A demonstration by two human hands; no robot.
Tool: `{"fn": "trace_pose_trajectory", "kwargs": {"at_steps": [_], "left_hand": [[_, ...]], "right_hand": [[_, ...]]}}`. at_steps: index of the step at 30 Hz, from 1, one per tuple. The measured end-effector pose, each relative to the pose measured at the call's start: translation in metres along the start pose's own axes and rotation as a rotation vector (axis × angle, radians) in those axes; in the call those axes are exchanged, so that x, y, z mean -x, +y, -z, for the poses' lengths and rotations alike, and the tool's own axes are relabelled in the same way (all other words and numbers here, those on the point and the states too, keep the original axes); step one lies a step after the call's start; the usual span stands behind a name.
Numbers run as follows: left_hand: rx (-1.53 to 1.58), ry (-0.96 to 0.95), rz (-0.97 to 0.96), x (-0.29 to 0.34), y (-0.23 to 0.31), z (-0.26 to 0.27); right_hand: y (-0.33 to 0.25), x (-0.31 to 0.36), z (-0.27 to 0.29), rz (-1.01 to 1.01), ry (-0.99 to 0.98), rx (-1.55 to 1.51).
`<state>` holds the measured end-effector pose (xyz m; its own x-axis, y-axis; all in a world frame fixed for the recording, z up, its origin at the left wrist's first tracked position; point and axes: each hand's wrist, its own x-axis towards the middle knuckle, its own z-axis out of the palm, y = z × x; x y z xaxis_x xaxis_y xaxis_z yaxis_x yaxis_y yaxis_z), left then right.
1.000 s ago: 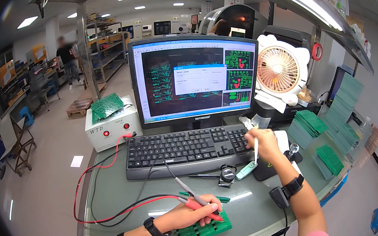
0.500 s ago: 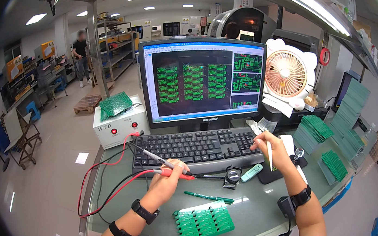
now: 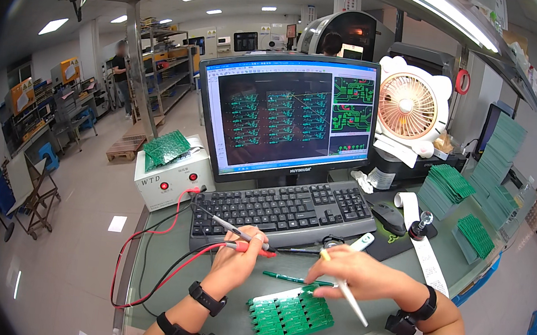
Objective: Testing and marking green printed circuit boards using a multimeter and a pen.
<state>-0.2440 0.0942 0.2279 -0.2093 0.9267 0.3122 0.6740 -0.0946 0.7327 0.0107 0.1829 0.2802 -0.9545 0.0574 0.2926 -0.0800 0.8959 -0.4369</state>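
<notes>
My left hand (image 3: pixel 235 264) is closed around a slim grey probe pen (image 3: pixel 227 227) and a red-handled test probe (image 3: pixel 247 248), just below the keyboard's left part. Red and black leads run from there toward the white box. In my right hand (image 3: pixel 366 272) is a white pen-shaped stick (image 3: pixel 350 302) with a yellow end, slanting across the fingers. Its fingertips hover at or touch the upper right edge of a green circuit board panel (image 3: pixel 290 317); I cannot tell which. A green pen (image 3: pixel 289 278) lies just above the panel.
Behind my hands are a keyboard (image 3: pixel 283 213), a monitor (image 3: pixel 287 117) with board drawings, and a mouse (image 3: pixel 389 215). The white box (image 3: pixel 171 179) stands left. A fan (image 3: pixel 409 104), stacked green boards (image 3: pixel 445 187), a paper strip (image 3: pixel 426 263) and a glass-knobbed stand (image 3: pixel 422 225) are right.
My right hand has come down from the keyboard's number pad to the panel, carrying the white stick. The drawing on the monitor has changed colour and shifted. My left hand has barely moved.
</notes>
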Motion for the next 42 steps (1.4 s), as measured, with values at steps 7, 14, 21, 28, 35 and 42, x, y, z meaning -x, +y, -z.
{"fn": "trace_pose_trajectory", "kwargs": {"at_steps": [7, 14, 21, 28, 35, 42], "left_hand": [[-0.078, 0.048, -0.072, 0.005, 0.004, 0.001], [-0.040, 0.044, -0.046, 0.005, 0.006, 0.003], [0.228, 0.103, 0.070, -0.003, -0.009, 0.008], [0.660, 0.177, 0.218, 0.009, -0.007, 0.044], [0.811, 0.063, 0.347, 0.033, -0.013, 0.067], [1.040, 0.028, 0.326, 0.054, -0.020, 0.082]], "right_hand": [[-0.014, 0.005, -0.027, 0.077, -0.164, 0.126], [-0.021, 0.003, -0.035, 0.108, -0.194, 0.184], [-0.031, -0.024, -0.050, 0.173, -0.183, 0.175], [-0.054, -0.049, -0.083, 0.221, -0.217, 0.303], [-0.059, -0.047, -0.077, 0.173, -0.235, 0.372], [-0.078, -0.054, -0.002, 0.170, 0.093, -0.085]]}}
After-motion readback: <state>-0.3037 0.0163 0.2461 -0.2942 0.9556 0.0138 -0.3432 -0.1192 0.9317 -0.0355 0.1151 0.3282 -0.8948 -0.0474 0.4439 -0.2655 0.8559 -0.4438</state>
